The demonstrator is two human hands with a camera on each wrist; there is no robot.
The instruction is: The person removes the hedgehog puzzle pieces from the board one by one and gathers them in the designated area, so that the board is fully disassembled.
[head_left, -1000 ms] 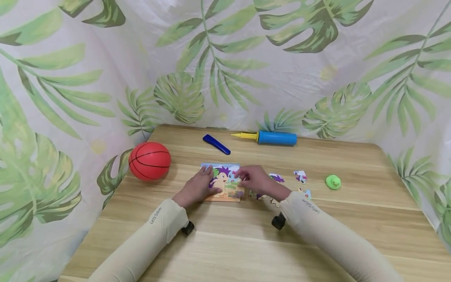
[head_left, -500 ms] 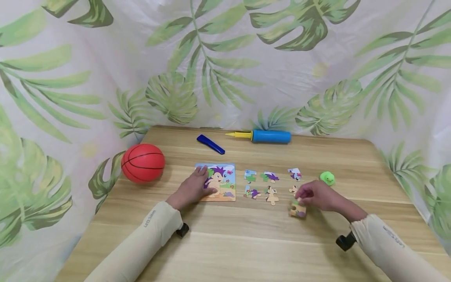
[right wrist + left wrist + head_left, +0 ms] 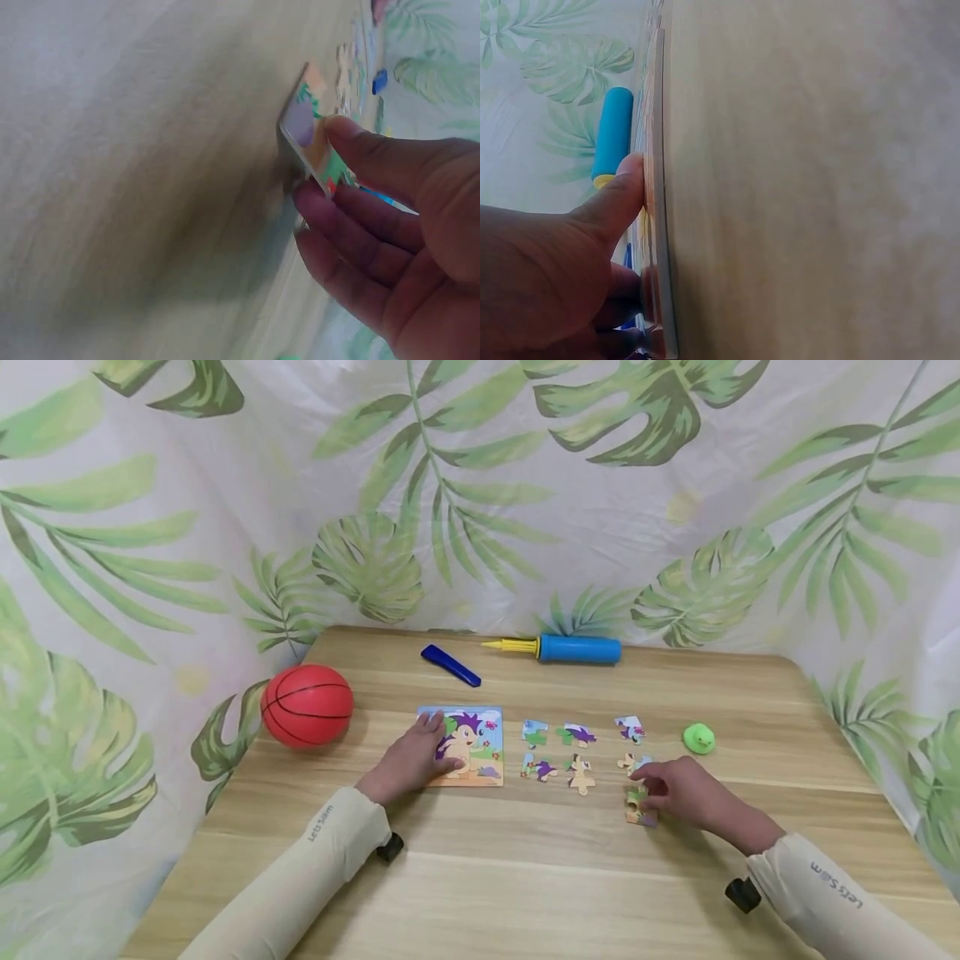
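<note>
My left hand [image 3: 408, 764] rests on the left side of a puzzle board [image 3: 489, 747] printed with a purple-haired hedgehog. In the left wrist view its thumb [image 3: 619, 191] lies along the board's top, and the fingers are partly hidden. Over to the right, my right hand [image 3: 682, 793] pinches a puzzle piece [image 3: 640, 817] between thumb and fingertips. The right wrist view shows this piece tilted, one edge off the table, with purple, orange and green print. Just behind it lies another piece [image 3: 626, 762], partly covered by the fingers.
Several loose pieces, such as a cream one [image 3: 581, 777], lie right of the board. A green toy duck [image 3: 699, 739] sits beyond the right hand. A red ball [image 3: 307, 706] stands at left; a dark blue object [image 3: 451, 666] and a blue pump [image 3: 577, 649] lie at the back.
My right hand has moved from the board's right edge to the right of the loose pieces, carrying a puzzle piece, and has shifted only slightly since. The left hand stays on the board.
</note>
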